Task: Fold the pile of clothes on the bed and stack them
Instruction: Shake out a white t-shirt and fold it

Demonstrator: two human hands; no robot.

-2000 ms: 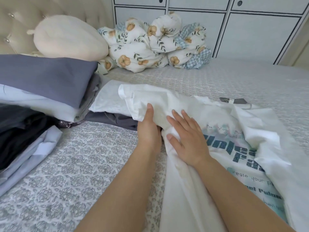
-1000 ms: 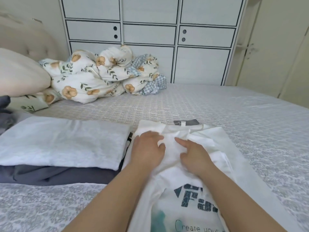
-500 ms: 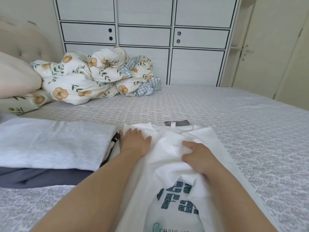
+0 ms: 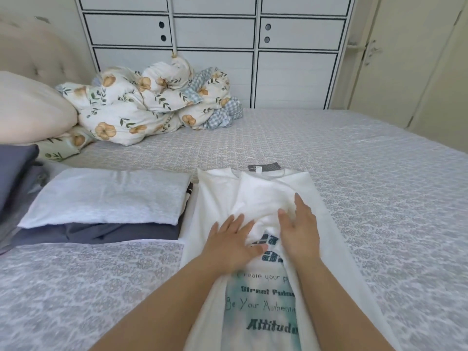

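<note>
Lower centre: white printed T-shirt (image 4: pixel 260 305) flat on bed (image 4: pixel 379 198), sides folded in, collar far end.

Left hand (image 4: pixel 231 245), right hand (image 4: pixel 300 233) mid-frame: grip wide, fingers spread, pressing chest, holding nothing.

Bunched cloth between hands. Risk: crease gets folded in; bulky fold tips stack.

Centre left: folded stack (image 4: pixel 106 206) just beside shirt. Risk: sweeping hand drags its edge.

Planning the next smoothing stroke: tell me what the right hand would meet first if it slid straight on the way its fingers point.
The right hand lies flat on the white T-shirt, fingers pointing toward the collar. Going straight on, it would likely first meet the bunched ridge of shirt fabric just ahead of its fingertips, then the collar with the dark neck label.
</note>
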